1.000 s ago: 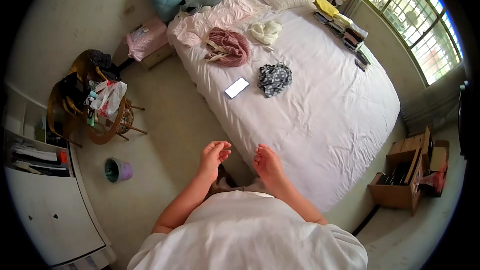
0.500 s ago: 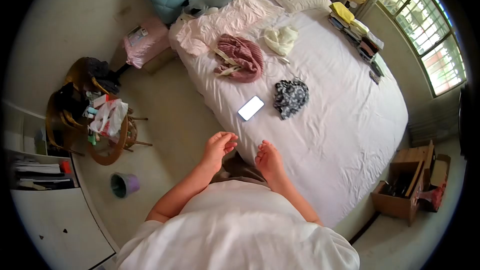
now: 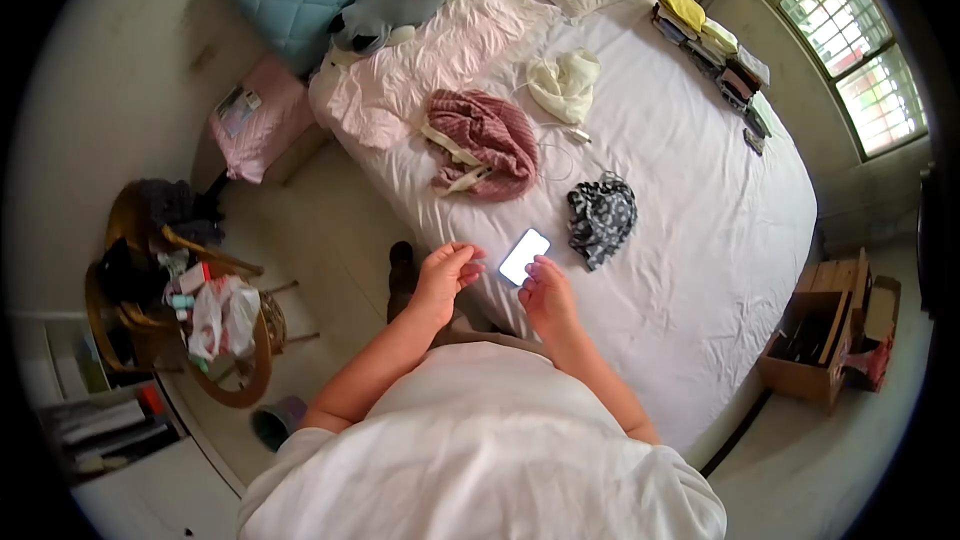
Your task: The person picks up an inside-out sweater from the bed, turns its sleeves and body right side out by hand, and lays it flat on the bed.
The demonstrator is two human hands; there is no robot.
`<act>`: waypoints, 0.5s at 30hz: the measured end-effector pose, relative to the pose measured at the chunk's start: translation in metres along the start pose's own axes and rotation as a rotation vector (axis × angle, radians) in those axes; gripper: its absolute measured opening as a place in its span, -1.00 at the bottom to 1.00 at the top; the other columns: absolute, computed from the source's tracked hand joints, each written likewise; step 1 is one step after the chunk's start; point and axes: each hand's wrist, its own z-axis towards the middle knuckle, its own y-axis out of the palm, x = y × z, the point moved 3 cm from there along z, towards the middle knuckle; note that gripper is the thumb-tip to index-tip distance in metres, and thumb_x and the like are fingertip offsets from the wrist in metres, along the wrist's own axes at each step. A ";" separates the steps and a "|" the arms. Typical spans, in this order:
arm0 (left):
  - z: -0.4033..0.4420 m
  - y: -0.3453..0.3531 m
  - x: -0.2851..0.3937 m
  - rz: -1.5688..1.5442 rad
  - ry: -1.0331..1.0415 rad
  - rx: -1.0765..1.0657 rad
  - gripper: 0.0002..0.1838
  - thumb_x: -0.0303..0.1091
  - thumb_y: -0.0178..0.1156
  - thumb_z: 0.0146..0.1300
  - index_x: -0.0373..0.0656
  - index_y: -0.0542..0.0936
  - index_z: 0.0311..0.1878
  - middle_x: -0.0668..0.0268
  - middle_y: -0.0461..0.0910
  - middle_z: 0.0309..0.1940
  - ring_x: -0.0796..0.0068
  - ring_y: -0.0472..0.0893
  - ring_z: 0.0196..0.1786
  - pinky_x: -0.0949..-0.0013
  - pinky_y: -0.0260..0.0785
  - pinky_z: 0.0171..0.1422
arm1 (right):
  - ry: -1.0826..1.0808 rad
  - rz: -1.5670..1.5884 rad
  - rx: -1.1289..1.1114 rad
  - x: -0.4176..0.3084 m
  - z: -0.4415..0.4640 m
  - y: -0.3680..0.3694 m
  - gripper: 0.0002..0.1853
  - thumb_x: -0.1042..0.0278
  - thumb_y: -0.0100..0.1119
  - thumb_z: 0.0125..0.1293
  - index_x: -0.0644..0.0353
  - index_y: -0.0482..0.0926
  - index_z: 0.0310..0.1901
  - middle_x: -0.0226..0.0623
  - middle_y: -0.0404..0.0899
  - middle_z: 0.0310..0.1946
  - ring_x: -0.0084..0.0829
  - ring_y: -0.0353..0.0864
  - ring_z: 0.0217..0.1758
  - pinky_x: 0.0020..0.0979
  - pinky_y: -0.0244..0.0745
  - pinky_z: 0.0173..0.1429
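My left hand hovers over the near left edge of the bed, its fingers loosely bent and slightly apart. Nothing shows between them. My right hand is held out in front of my body, with loosely curled fingers and nothing visible in it. Its fingertips overlap the lower right corner of a phone in this view; I cannot tell whether they touch. The phone's screen glows white. Just right of it lies a bunched black-and-white patterned cloth. Farther up is a crumpled ribbed dusty-pink garment.
A cream cloth and a thin cable lie on the bed. Folded clothes are stacked at its right edge. On the left stand a wooden chair with plastic bags and a bin. An open wooden box is at the right.
The view has moved closer to the bed and turned slightly. The phone and cloths now appear lower and nearer my hands, and my right fingertips overlap the phone. Both hands keep nearly the same pose.
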 end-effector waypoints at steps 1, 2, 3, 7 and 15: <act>0.013 -0.009 0.015 0.017 -0.019 -0.014 -0.88 -0.28 0.09 0.33 -0.07 0.55 -0.18 0.39 0.63 -0.21 0.61 0.58 -0.24 0.52 0.38 -0.10 | -0.009 0.021 0.028 0.006 0.013 0.013 -0.75 0.50 0.09 0.18 0.10 0.39 -0.10 -0.44 0.48 -0.41 -0.61 0.35 -0.50 -0.54 0.27 -0.41; 0.029 -0.021 0.029 0.036 -0.025 -0.031 -0.88 -0.28 0.09 0.33 -0.07 0.55 -0.18 0.39 0.63 -0.21 0.61 0.58 -0.24 0.52 0.38 -0.10 | -0.020 0.045 0.058 0.013 0.028 0.027 -0.73 0.51 0.09 0.17 0.10 0.39 -0.08 -0.45 0.47 -0.41 -0.61 0.34 -0.51 -0.54 0.27 -0.42; 0.045 -0.033 0.042 0.040 -0.051 -0.044 -0.88 -0.28 0.08 0.33 -0.07 0.55 -0.18 0.40 0.63 -0.22 0.61 0.58 -0.24 0.52 0.38 -0.11 | -0.020 0.059 0.095 0.024 0.049 0.038 -0.71 0.51 0.08 0.16 0.10 0.38 -0.06 -0.45 0.47 -0.41 -0.60 0.35 -0.51 -0.54 0.26 -0.45; 0.094 -0.081 0.104 0.097 -0.131 -0.085 -0.87 -0.27 0.08 0.34 -0.08 0.54 -0.19 0.41 0.63 -0.24 0.65 0.57 -0.27 0.53 0.38 -0.12 | 0.031 0.172 0.193 0.073 0.111 0.097 -0.71 0.49 0.10 0.17 0.08 0.40 -0.05 -0.47 0.47 -0.39 -0.61 0.36 -0.50 -0.55 0.26 -0.45; 0.166 -0.145 0.172 0.105 -0.236 -0.070 -0.87 -0.30 0.06 0.35 -0.11 0.53 -0.17 0.35 0.62 -0.22 0.58 0.59 -0.25 0.48 0.40 -0.09 | 0.045 0.073 0.301 0.092 0.221 0.170 -0.78 0.38 0.09 0.25 0.08 0.41 -0.06 -0.50 0.49 -0.41 -0.62 0.40 -0.52 -0.59 0.28 -0.44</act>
